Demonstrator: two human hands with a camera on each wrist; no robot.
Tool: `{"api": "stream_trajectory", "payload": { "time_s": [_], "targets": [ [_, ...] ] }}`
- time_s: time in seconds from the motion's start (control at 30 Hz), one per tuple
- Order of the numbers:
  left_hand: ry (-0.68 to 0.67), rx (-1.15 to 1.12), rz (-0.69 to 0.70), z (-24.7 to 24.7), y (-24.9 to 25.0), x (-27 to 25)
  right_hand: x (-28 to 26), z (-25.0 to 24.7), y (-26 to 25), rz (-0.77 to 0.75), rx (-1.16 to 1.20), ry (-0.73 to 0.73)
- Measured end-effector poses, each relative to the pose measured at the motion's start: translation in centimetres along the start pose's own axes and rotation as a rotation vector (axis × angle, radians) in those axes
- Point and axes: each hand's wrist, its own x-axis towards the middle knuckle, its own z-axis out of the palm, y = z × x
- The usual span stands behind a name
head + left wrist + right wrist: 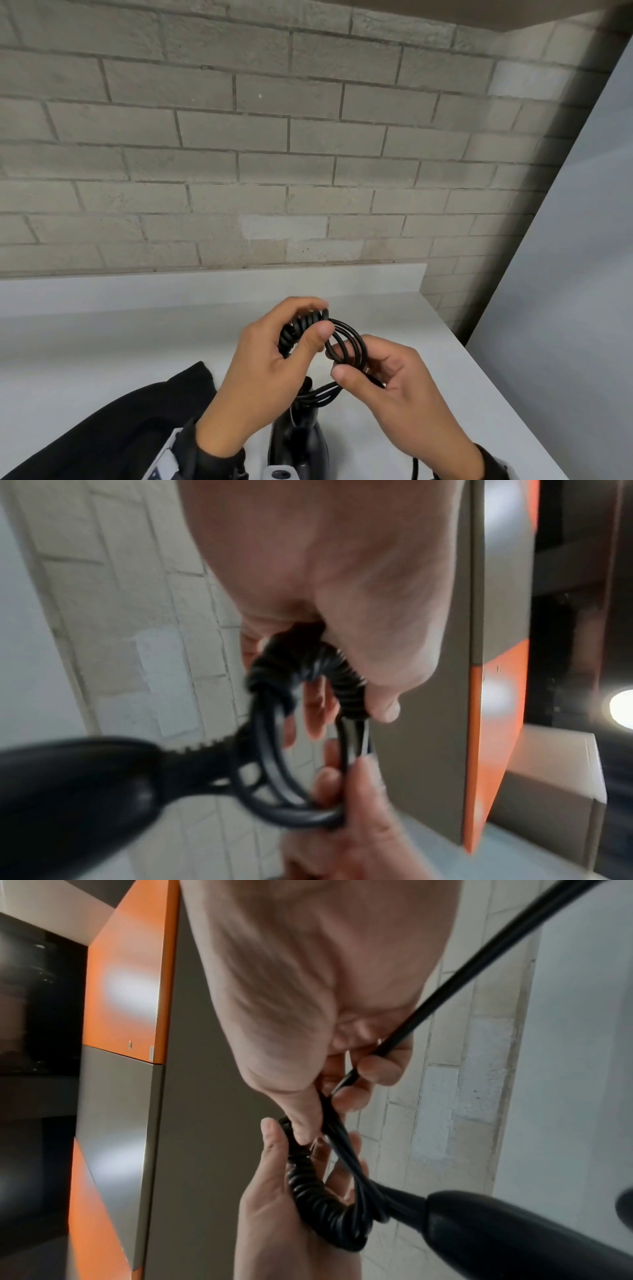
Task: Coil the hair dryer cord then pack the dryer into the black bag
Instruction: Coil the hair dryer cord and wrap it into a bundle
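Note:
Above the white counter I hold the black cord (346, 342) of the hair dryer, wound in loops. My left hand (291, 342) grips the tightly wrapped part of the coil (308, 666) between thumb and fingers. My right hand (363, 370) pinches the loose loops (339, 1139) and the free run of cord (445, 988). The black dryer (298, 442) hangs below the hands by its cord, its handle (68, 791) near the loops and its body (514, 1229) low in the right wrist view. The black bag (113, 435) lies on the counter at the lower left.
A white counter (137, 342) runs to a grey brick wall (239, 154). A pale panel (565, 274) stands at the right. An orange and grey cabinet (493, 723) stands behind me, with a box (555, 772) beside it.

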Motion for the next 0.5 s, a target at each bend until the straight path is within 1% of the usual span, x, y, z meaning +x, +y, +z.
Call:
{"api": "stream_trajectory", "payload": {
  "time_s": [0.1, 0.17, 0.2, 0.23, 0.3, 0.37, 0.4, 0.43, 0.5],
  "targets": [
    [-0.039, -0.093, -0.039, -0.2, 0.7, 0.2, 0.3, -0.2, -0.5, -0.004, -0.092, -0.028],
    [-0.01, -0.132, -0.059, 0.0, 1.0, 0.1, 0.5, -0.1, -0.6, -0.003, -0.153, -0.027],
    [0.025, -0.154, -0.073, 0.1, 1.1, 0.0, 0.5, 0.1, -0.5, -0.021, -0.179, 0.0],
    [0.068, -0.177, -0.092, 0.3, 1.2, 0.0, 0.5, 0.4, -0.2, -0.054, -0.217, 0.055],
    [0.16, -0.215, -0.125, 0.8, 1.3, 0.0, 0.5, 1.1, 0.7, -0.173, -0.388, 0.261],
    [0.232, -0.24, -0.148, 1.3, 1.2, 0.1, 0.4, 2.1, 1.4, -0.378, -0.643, 0.469],
    [0.26, -0.243, -0.154, 1.5, 1.2, 0.1, 0.4, 2.6, 1.7, -0.454, -0.772, 0.532],
    [0.282, -0.242, -0.154, 1.7, 1.2, 0.0, 0.3, 3.1, 2.0, -0.495, -0.873, 0.57],
    [0.307, -0.224, -0.138, 2.1, 1.2, -0.3, 0.6, 3.8, 2.3, -0.505, -0.967, 0.604]
  ]
}}
